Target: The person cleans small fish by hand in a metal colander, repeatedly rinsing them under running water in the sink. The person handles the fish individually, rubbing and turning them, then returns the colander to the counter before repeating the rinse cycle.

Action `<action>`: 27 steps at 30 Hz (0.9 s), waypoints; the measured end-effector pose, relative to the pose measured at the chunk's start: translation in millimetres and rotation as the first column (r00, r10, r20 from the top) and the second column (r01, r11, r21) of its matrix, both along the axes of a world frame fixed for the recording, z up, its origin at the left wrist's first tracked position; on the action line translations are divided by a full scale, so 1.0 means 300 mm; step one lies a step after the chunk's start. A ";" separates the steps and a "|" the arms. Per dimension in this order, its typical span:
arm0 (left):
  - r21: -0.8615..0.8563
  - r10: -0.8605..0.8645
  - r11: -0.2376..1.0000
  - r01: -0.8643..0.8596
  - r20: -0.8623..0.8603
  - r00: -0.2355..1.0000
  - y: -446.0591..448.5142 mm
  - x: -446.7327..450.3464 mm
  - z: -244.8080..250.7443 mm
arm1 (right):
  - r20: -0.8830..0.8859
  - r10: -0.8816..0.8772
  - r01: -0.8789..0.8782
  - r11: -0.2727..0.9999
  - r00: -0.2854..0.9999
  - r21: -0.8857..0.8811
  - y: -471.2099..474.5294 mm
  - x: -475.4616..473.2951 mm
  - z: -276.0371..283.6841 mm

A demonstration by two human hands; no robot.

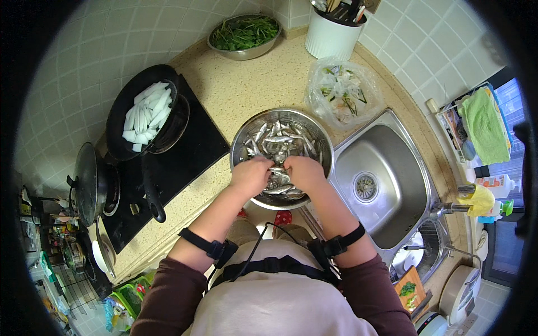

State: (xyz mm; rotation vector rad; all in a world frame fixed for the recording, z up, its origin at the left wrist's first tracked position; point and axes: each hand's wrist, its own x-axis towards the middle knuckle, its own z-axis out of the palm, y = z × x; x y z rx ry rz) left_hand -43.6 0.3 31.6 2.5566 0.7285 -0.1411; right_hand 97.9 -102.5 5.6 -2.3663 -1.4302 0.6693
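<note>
A round stainless steel bowl (282,205) stands on the counter's front edge, filled with small silvery fish (279,138). My left hand (252,174) and my right hand (306,172) both reach over its near side, close together, fingers curled in among the fish. A small fish seems to lie between the fingertips of both hands, but the fingers hide much of it. Just behind the bowl, to the right, is a clear plastic bag (342,92) with green and pale scraps inside.
A frying pan (113,122) with white slices and a lidded pan (88,185) are on the black cooktop (189,126). A stainless sink (395,168) adjoins the bowl's right. Behind are a bowl of greens (246,52) and a white utensil holder (332,38); a cutting board (405,281) is lower right.
</note>
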 end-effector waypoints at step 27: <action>-0.221 0.270 0.936 -0.272 -0.042 0.962 0.110 0.073 -0.062 | 0.113 -0.054 0.057 0.998 0.992 -0.028 0.157 0.032 -0.019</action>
